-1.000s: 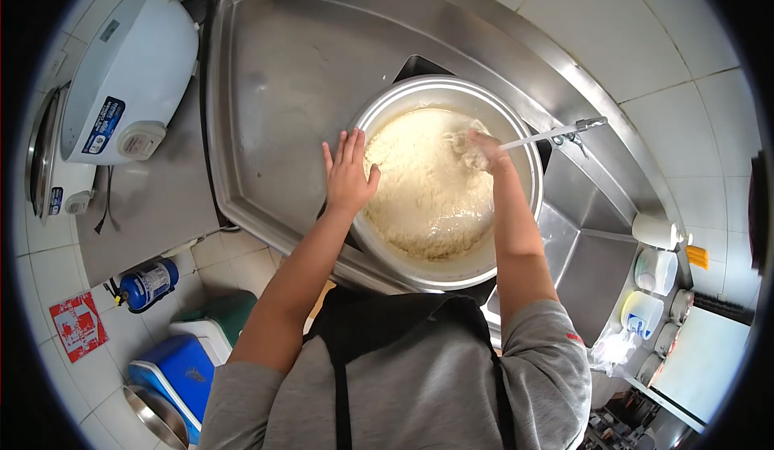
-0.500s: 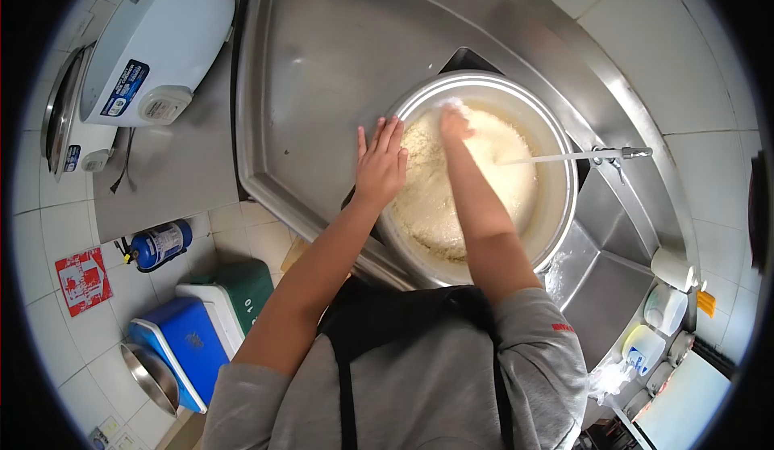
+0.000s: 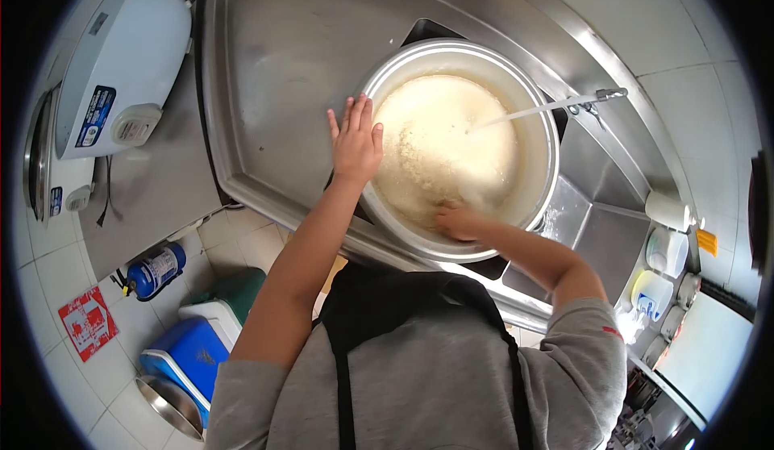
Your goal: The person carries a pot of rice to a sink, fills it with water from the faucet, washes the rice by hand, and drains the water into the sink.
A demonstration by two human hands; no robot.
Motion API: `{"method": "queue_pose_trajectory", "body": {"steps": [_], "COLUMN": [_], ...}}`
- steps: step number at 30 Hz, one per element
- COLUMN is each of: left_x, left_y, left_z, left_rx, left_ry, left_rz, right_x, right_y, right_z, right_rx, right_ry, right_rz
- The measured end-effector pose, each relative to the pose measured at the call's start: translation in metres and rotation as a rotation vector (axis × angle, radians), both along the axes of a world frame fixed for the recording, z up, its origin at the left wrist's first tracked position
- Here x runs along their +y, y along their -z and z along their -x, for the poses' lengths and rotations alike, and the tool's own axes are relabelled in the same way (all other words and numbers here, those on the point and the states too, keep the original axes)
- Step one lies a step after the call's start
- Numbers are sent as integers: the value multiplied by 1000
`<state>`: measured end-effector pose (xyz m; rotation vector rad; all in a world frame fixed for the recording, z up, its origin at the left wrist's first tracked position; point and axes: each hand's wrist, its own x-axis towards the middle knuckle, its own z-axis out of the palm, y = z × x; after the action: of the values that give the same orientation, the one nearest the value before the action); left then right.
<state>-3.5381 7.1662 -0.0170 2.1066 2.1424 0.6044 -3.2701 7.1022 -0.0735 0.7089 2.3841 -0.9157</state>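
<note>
A large round metal pot (image 3: 551, 172) sits over the sink, filled with pale rice grains (image 3: 415, 156) in cloudy water (image 3: 459, 99). My left hand (image 3: 356, 145) rests on the pot's left rim, open, its fingers spread. Inside the pot, at the side nearest my body, my right hand (image 3: 458, 222) dips into the rice and water. Its fingertips are hidden and blurred, so I cannot see whether they close on any grains. From the tap (image 3: 609, 95) at the right, a stream of water runs into the pot.
The steel sink counter (image 3: 290, 71) surrounds the pot, with a basin (image 3: 601, 248) on the right. White rice cookers (image 3: 121, 71) stand at the left. Bottles (image 3: 650, 293) line the right wall. A blue cooler box (image 3: 189, 353) and a fire extinguisher (image 3: 155, 271) are lower left.
My right hand has swept from the pot's far side to its near side. More cloudy water covers the rice. My left hand remains at the rim, while the whole view has shifted slightly.
</note>
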Motion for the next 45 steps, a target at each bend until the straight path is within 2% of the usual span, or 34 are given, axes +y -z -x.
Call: {"method": "queue_pose_trajectory", "body": {"steps": [3, 5, 7, 9, 10, 11, 12, 14, 17, 20, 23, 25, 27, 29, 31, 34, 37, 39, 41, 44, 45], "left_x": [-1, 0, -1, 0, 0, 0, 0, 0, -1, 0, -1, 0, 1, 0, 1, -1, -2, 0, -2, -1, 1], "left_y": [-1, -1, -1, -1, -1, -1, -1, -1, -3, -2, -2, 0, 0, -2, -2, -1, -2, -4, -5, -5, -4], "left_z": [-1, -1, -1, -2, -2, -2, -2, -1, -2, -1, -2, -2, -1, -1, -1, -1, -2, -3, -3, -2, -1], "left_rx": [9, 14, 18, 18, 17, 18, 24, 42, 34, 16, -13, 30, 42, 28, 15, 13, 11, 16, 33, 55, 58], "left_ry": [2, -2, -1, -3, -5, -9, -5, 5, 1, -2, -6, -8, -16, -17, -15, -14, -13, -16, -15, -5, -5], "left_rz": [12, 14, 18, 15, 15, 13, 11, 7, 4, -17, -24, -14, -7, 2, -8, -14, -10, -10, -8, -8, -8], "right_x": [37, 71, 102, 141, 161, 181, 186, 210, 224, 248, 227, 208, 165, 132, 102, 65, 41, 36, 40, 53, 62], "right_y": [2, 1, 7, 35, 31, 61, -9, 37, 29, 58, 49, 89, 81, 125, 118, 112, 116, 110, 59, 22, 28], "right_z": [-60, -70, -76, -73, -75, -83, -48, -62, -45, -66, -78, -102, -102, -119, -105, -61, 3, 52, 92, 116, 116], "right_rx": [-168, -364, -382, -286, -17, 220, 12, 841, 1045, 1011, 155, -279, -253, -148, -70, 63, 256, 511, 895, 1197, 1231], "right_ry": [-51, -68, 35, 489, 662, 962, 1046, 1596, 1702, 1381, 864, 908, 1264, 1374, 1507, 1578, 1631, 1670, 1569, 1815, 1746], "right_rz": [-63, -246, -426, -322, -163, 52, 48, 851, 852, 457, -440, -211, 35, 293, 564, 935, 1209, 1363, 1550, 1515, 1467]}}
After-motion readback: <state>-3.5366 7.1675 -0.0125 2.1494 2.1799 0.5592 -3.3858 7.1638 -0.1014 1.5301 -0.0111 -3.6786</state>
